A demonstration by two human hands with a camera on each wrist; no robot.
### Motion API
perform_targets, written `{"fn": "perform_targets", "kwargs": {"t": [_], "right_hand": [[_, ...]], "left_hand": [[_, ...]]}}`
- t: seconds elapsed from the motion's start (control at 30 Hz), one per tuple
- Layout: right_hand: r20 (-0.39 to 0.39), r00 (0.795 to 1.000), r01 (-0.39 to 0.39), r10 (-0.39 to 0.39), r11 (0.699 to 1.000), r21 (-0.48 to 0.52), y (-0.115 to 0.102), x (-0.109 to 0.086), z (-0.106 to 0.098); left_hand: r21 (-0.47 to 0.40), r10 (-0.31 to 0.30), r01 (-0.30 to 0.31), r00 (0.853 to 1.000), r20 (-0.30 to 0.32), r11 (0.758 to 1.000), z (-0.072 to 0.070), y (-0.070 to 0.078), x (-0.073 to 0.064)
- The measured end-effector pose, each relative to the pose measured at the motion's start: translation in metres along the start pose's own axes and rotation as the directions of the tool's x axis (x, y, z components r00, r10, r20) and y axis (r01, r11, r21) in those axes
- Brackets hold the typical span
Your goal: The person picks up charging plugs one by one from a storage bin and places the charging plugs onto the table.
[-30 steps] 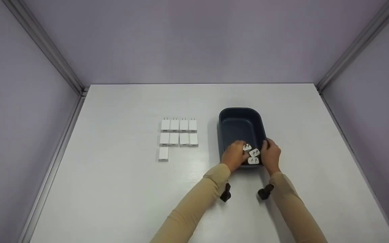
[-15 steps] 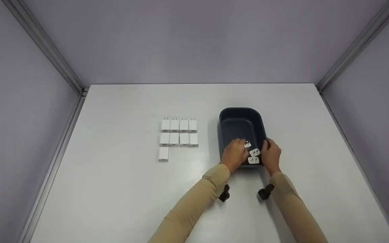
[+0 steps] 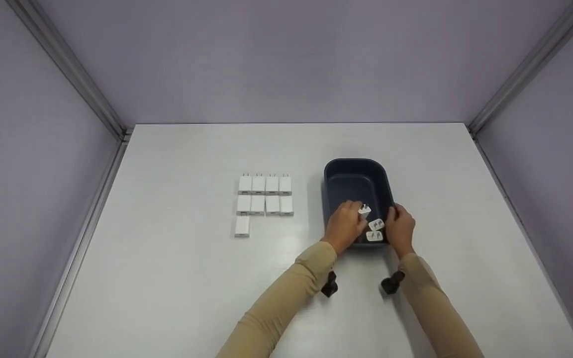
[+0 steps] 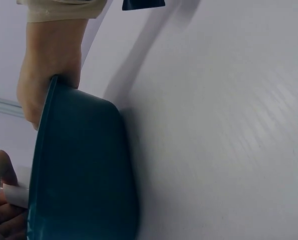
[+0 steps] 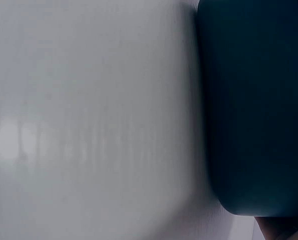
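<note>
My left hand (image 3: 344,226) reaches into a dark blue rectangular bin (image 3: 348,187) and pinches a white USB wall charger (image 3: 364,211), its metal prongs facing up. The left wrist view also shows this charger (image 4: 16,192) between the fingers, beyond the bin's rim. Two more chargers lie in the bin's near right corner, an upper one (image 3: 376,224) and a lower one (image 3: 374,236), both prongs up. My right hand (image 3: 400,229) grips the bin's right rim near that corner. The left hand hides part of the bin's near left inside.
Left of the bin, several white chargers stand in two rows, a far row (image 3: 265,185) and a near row (image 3: 265,205). A single charger (image 3: 242,226) lies in front of them. The white table (image 3: 177,288) is bounded by pale walls.
The left hand has shifted slightly away and to the left. The charger in it has risen and tilted, so more of its white side shows. The right hand keeps its place on the rim.
</note>
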State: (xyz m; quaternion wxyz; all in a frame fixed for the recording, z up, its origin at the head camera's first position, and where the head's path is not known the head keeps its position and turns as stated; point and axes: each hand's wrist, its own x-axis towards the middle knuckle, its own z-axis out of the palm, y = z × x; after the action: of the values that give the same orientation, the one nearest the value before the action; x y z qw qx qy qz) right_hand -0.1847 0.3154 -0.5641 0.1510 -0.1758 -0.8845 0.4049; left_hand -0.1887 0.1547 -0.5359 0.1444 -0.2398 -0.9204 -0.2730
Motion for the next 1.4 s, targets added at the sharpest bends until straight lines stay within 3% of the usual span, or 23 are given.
{"fn": "perform_targets", "kwargs": {"t": [0.2,0.53,0.8,1.0,1.4], "right_hand": [[0.02,1.0,-0.005,0.005,1.0,0.018,-0.001,-0.002,-0.002],[0.011,1.0,-0.012,0.011,1.0,0.006,-0.001,-0.001,-0.002],[0.01,1.0,-0.011,0.011,1.0,0.007,0.0,0.0,-0.001],[0.01,1.0,0.001,-0.001,1.0,0.002,0.001,0.0,-0.002],[0.038,0.999,-0.018,0.017,1.0,0.016,-0.001,-0.001,-0.002]], "left_hand": [[-0.042,-0.003,0.003,1.0,0.016,0.999,-0.003,0.0,-0.002],[-0.109,-0.014,0.004,0.996,-0.084,0.994,-0.01,-0.003,-0.004],[-0.196,-0.071,0.049,0.992,-0.105,0.979,-0.014,-0.01,-0.005],[-0.207,-0.085,0.056,0.987,-0.136,0.977,-0.019,-0.017,-0.005],[-0.212,-0.117,0.087,0.984,-0.133,0.973,-0.024,-0.029,-0.012]]}}
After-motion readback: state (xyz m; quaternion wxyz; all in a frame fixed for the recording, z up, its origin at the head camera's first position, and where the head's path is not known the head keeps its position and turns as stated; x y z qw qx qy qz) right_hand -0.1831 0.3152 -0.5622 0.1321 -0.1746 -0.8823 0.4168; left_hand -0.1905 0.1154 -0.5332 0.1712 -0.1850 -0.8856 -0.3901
